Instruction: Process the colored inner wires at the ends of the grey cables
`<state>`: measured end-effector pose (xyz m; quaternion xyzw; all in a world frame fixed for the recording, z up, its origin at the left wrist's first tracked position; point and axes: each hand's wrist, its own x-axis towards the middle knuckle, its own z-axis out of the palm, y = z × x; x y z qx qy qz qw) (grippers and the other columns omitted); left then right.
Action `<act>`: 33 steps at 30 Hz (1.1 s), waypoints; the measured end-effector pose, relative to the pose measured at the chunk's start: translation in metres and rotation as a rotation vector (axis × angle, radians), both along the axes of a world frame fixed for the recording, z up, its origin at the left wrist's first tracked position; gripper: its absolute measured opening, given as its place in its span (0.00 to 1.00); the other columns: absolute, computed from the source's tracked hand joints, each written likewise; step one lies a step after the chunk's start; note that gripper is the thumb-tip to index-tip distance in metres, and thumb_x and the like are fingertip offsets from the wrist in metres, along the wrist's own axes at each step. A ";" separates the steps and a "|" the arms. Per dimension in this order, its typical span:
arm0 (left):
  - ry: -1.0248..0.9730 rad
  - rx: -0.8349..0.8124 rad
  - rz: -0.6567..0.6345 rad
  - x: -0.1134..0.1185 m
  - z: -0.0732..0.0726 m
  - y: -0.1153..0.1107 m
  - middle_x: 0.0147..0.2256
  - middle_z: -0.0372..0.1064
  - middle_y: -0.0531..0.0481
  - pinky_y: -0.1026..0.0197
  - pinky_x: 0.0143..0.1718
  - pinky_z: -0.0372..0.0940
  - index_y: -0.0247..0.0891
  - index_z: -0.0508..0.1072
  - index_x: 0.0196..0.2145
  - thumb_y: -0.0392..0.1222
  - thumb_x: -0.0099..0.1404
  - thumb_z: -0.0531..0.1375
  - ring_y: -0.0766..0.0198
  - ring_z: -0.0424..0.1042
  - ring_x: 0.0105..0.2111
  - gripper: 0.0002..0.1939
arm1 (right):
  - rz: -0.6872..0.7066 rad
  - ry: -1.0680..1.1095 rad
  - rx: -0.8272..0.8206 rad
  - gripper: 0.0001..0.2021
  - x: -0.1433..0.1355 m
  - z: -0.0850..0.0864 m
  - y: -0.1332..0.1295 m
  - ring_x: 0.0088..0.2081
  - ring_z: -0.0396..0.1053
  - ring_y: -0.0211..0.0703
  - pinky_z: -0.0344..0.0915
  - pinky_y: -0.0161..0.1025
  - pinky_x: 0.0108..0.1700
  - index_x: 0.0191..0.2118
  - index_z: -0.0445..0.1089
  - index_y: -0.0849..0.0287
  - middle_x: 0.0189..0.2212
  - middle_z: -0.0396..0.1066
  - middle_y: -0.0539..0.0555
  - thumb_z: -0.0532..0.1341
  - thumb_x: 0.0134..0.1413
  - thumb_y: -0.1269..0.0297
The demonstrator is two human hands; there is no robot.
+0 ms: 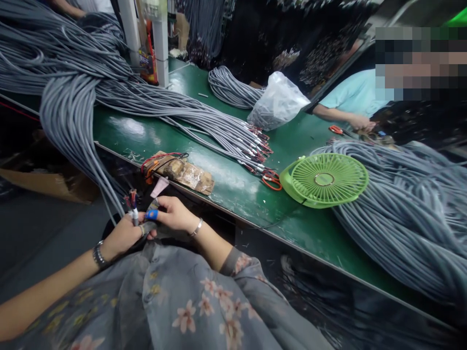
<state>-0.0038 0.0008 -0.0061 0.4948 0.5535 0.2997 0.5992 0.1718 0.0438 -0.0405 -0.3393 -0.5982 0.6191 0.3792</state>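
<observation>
At the lower left, in front of my lap, my left hand (122, 237) is closed around the ends of a few grey cables (105, 194). Their stripped ends, with reddish and dark inner wires (132, 198) and white bands, stick up above the fist. My right hand (177, 214) meets it from the right, thumb and fingers pinched together. A blue wrap (152, 214) sits on its thumb. What the pinch holds, if anything, is too small to make out. The cables run from my left hand up to a thick grey bundle (69, 107) draped over the table edge.
Many cables lie across the green table (233, 189), their stripped ends (259, 146) near the middle. A green fan (324, 180), orange-handled scissors (272, 180), a taped wooden block (188, 175) and a plastic bag (279, 102) stand about. Across the table a co-worker's hand (361, 121) works.
</observation>
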 end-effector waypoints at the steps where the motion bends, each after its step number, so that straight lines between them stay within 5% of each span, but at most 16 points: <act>1: 0.005 -0.030 -0.005 0.001 0.001 0.001 0.16 0.75 0.47 0.62 0.19 0.56 0.45 0.76 0.15 0.43 0.41 0.70 0.59 0.67 0.18 0.06 | 0.005 -0.035 0.060 0.22 0.000 0.000 -0.001 0.33 0.69 0.41 0.67 0.38 0.41 0.29 0.77 0.56 0.29 0.74 0.47 0.83 0.54 0.47; 7: -0.012 -0.055 0.155 0.003 0.004 0.001 0.17 0.76 0.47 0.64 0.20 0.53 0.42 0.78 0.18 0.51 0.40 0.73 0.62 0.68 0.18 0.12 | -0.094 0.046 -0.025 0.23 0.006 -0.014 -0.001 0.36 0.72 0.41 0.72 0.40 0.45 0.36 0.79 0.57 0.32 0.76 0.49 0.76 0.61 0.40; 13: -0.084 -0.050 0.273 0.002 0.000 0.001 0.18 0.77 0.46 0.64 0.20 0.53 0.40 0.80 0.21 0.56 0.36 0.80 0.62 0.71 0.20 0.21 | -0.164 0.233 -0.301 0.30 0.008 -0.028 -0.016 0.31 0.69 0.39 0.72 0.39 0.36 0.36 0.79 0.55 0.31 0.76 0.48 0.84 0.40 0.37; 22: -0.004 -0.031 0.105 -0.005 -0.010 -0.001 0.16 0.74 0.48 0.63 0.20 0.55 0.43 0.72 0.15 0.56 0.40 0.79 0.65 0.64 0.17 0.22 | -0.155 0.136 -0.171 0.24 -0.015 -0.013 -0.019 0.30 0.67 0.39 0.69 0.39 0.36 0.29 0.73 0.55 0.26 0.71 0.46 0.82 0.48 0.44; 27: -0.058 -0.021 0.243 -0.004 -0.014 -0.004 0.16 0.73 0.49 0.63 0.20 0.57 0.42 0.76 0.19 0.56 0.38 0.77 0.62 0.69 0.18 0.19 | -0.239 0.083 -0.162 0.21 -0.019 -0.012 -0.018 0.28 0.65 0.37 0.66 0.38 0.35 0.29 0.71 0.55 0.25 0.69 0.44 0.79 0.52 0.48; 33: -0.129 -0.066 0.322 0.004 -0.003 -0.003 0.18 0.76 0.47 0.64 0.20 0.54 0.41 0.78 0.20 0.57 0.35 0.80 0.62 0.70 0.19 0.23 | -0.295 0.183 -0.279 0.19 -0.019 -0.022 -0.020 0.27 0.63 0.38 0.67 0.39 0.35 0.27 0.70 0.53 0.23 0.67 0.44 0.78 0.52 0.51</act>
